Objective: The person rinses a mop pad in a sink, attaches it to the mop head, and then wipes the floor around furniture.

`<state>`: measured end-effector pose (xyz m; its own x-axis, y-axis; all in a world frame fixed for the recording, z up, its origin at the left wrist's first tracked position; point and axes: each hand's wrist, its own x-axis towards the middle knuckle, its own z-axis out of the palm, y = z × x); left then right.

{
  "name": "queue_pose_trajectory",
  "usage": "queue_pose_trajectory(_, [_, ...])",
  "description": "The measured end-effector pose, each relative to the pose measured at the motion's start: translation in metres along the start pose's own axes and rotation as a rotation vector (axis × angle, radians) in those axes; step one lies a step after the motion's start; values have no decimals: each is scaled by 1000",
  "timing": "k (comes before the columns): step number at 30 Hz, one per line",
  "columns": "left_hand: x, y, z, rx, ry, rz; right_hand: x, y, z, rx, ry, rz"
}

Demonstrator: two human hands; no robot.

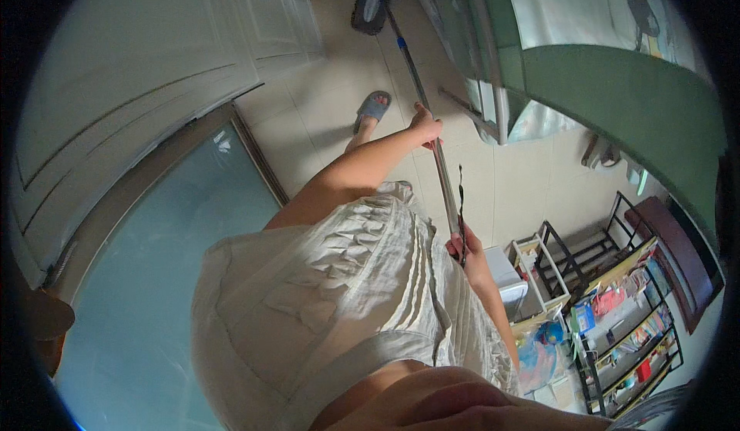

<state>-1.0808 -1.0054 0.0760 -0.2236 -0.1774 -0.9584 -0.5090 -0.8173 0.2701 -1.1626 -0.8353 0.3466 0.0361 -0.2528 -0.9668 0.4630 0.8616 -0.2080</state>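
Note:
A flat mop with a dark fringed head [373, 2] lies on the tiled floor at the top of the view. From it a metal pole [413, 73] with a blue collar runs back towards my body. Partway along the pole, my left hand [426, 127] is wrapped around it. Close to my right hip, my right hand [466, 245] holds the pole near its upper end. A thin dark cord [461, 191] stands out beside that hand; where it is fixed cannot be told.
White panelled doors [231, 32] and a frosted glass panel [173, 217] stand at the left. A green-edged bed or table [601, 75] with metal legs is at the upper right. Black-framed shelves [630, 338] hold books and mixed items. Shoes [600, 153] lie on the floor.

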Motion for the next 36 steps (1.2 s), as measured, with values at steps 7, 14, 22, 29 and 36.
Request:
queue_pose_trajectory(7, [-38, 1, 44, 205, -1, -16, -36, 23, -24, 79, 181, 17])
queue_pose_trajectory(14, [-41, -16, 51, 241, -312, -205, -44, 107, -65, 104, 131, 6])
queue_pose_trajectory(22, [-36, -19, 42, 264, -276, -339, -50, 40, -48, 79, 131, 208])
queue_pose_trajectory(29, [28, -81, 54, 144, -534, -665, -60, 20, -32, 141, 255, 199])
queue_pose_trajectory(36, [-7, -32, 48, 133, -495, -295, -48, -7, -47, -93, 138, 298])
